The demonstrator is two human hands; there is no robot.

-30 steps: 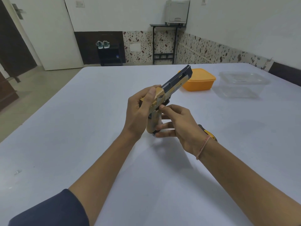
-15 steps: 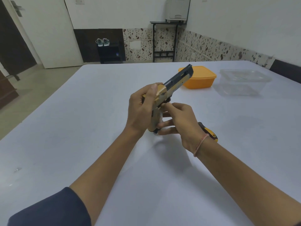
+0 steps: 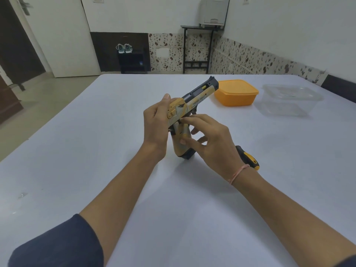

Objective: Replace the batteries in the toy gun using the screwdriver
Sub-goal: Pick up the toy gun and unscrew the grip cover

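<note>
Gripping toy gun (image 3: pixel 189 110) w/ left hand (image 3: pixel 157 122), right hand (image 3: pixel 207 139) fingering its grip, holding nothing.
Screwdriver (image 3: pixel 248 158) lying beside wrist; elbow nudge could be rolling it off surface (image 3: pixel 96 151).

Tan-and-black plastic toy gun (image 3: pixel 189 105): moulded plastic look, slide top dark and matt, side panel pale with a slight sheen and printed lettering, grip mottled tan. Black-and-yellow-handled screwdriver (image 3: pixel 248 158): handle looks like rubbery plastic, matt; shaft hidden. White table (image 3: pixel 77 151): smooth, matt, cloth or laminate, cannot tell. Near the far right edge, an orange lidded plastic box (image 3: pixel 236 92), opaque with a soft satin finish, and beside it a clear rectangular plastic container (image 3: pixel 290 100), thin and glossy. Dark navy cloth sleeve (image 3: pixel 57 245), matt.
</note>
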